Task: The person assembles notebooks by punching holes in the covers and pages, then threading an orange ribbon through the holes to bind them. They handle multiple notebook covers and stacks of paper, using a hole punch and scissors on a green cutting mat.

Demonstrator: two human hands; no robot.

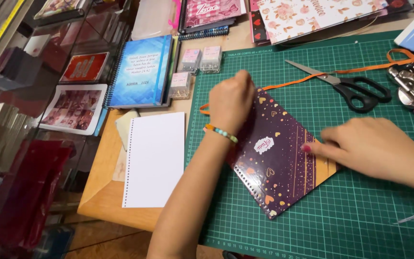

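Notebook (276, 153) with dark purple cover lies angled mid-mat on green cutting mat (360, 206); left hand (231, 103) fisted at its 11 o'clock corner, right hand (365, 146) flat, fingertips pinning 3 o'clock edge; keep pressure even.

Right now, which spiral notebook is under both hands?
The dark purple one with hearts on the green cutting mat; left hand and right hand press it. The blue notebook lies untouched.

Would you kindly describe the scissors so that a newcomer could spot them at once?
Start at the green cutting mat and look to its upper right. The scissors lie there, closed, beside an orange ribbon, above the purple notebook. They alone have black looped handles and silver blades.
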